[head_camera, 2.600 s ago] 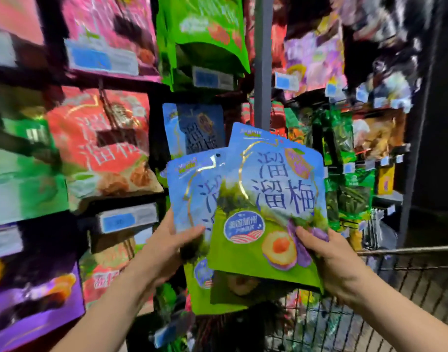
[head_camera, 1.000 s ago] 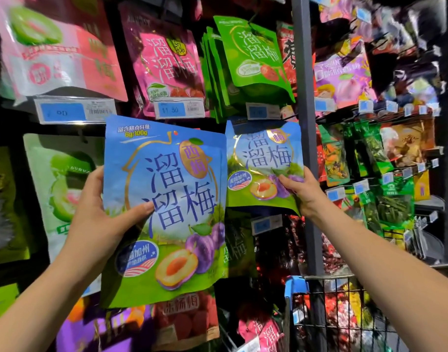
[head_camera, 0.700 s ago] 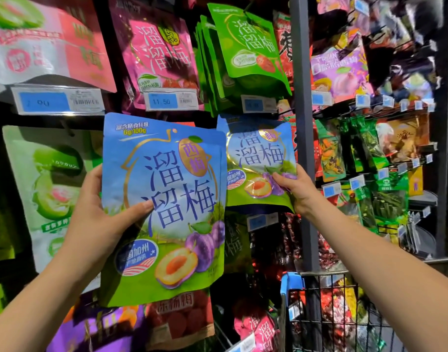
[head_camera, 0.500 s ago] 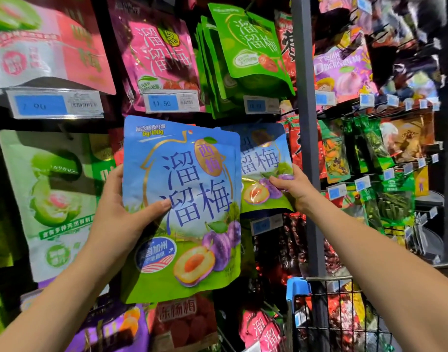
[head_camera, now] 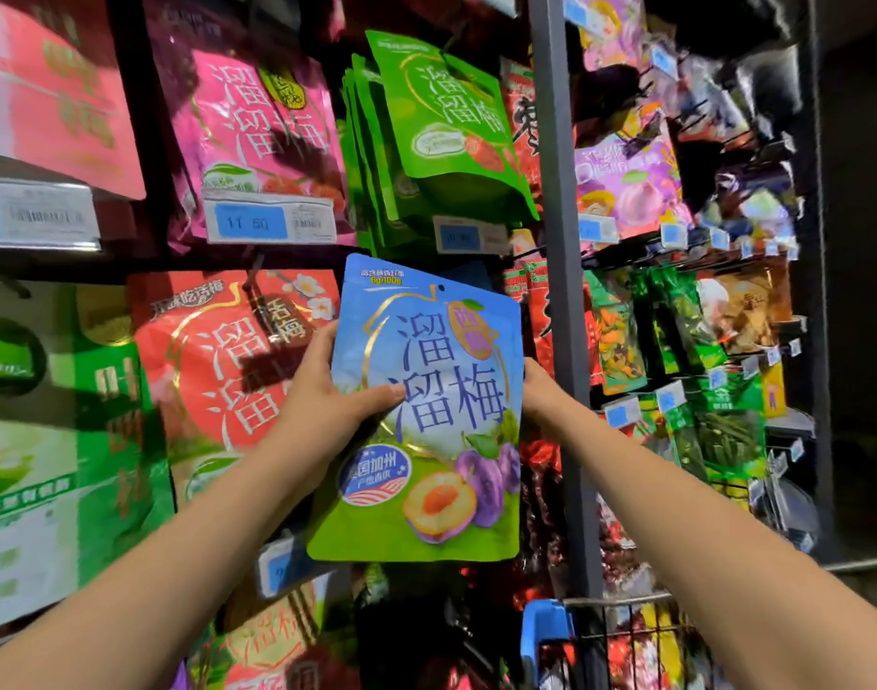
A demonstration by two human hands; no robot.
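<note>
My left hand (head_camera: 322, 405) grips a blue-and-green plum snack pouch (head_camera: 426, 415) by its left edge, thumb across the front, and holds it upright before the shelf hooks. A second pouch of the same kind (head_camera: 468, 275) hangs right behind it; only a blue sliver of its top shows. My right hand (head_camera: 538, 390) reaches behind the front pouch's right edge, where it held the second pouch a moment ago. Its fingers are hidden.
Hanging pouches fill the rack: green ones (head_camera: 441, 132) above, a pink one (head_camera: 257, 132) upper left, a red one (head_camera: 227, 361) at left. A grey upright post (head_camera: 555, 241) stands just right of the pouch. A wire shopping cart (head_camera: 625, 634) sits at lower right.
My left hand has carried its pouch rightward until it covers the second pouch, which my right hand kept at the hook. The camera has swung left.
</note>
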